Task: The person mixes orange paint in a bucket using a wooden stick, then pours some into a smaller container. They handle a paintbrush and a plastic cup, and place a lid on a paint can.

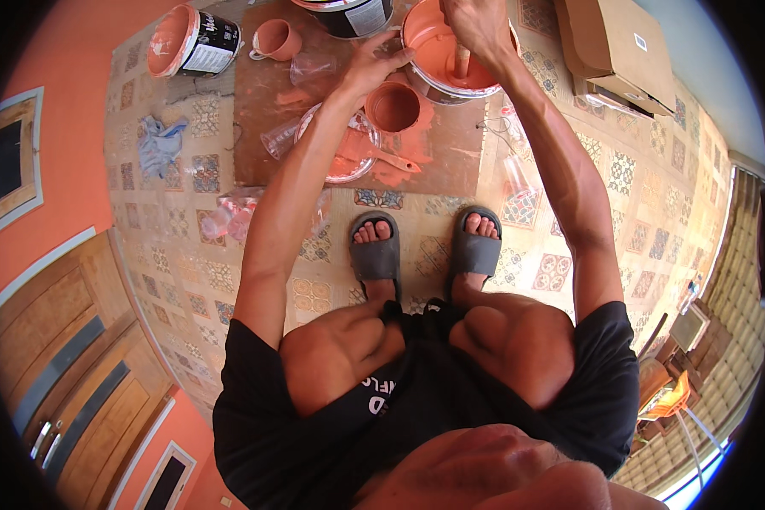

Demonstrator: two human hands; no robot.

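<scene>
Head view: your right hand (478,30) looked closed around the upper part of a stick (461,62), though the top of that grip ran close to the picture's edge and some fingers were hidden. The stick's lower end stood in orange paint (429,41), inside the bucket (450,96) in front of you. Your left hand (372,66) was open, fingers spread, at the bucket's left side; thumb and forefinger met the rim, but whether they pressed on it you could not have told from here.

By the look of it, the step in hand was stirring the paint. The next move, I judged, called for a steady left hand at the rim and a firm right grip, with the stick kept low enough not to fling paint.

Just beside the bucket, below your left hand, stood an orange cup (393,107). Nearer you, a brush (393,160) lay across a lid (348,179), its handle reaching past the edge. A mug (278,40) stood farther left on the brown board (459,166). Beyond the board lay a rag (161,144) on the left and a box (616,51) on the right.
</scene>
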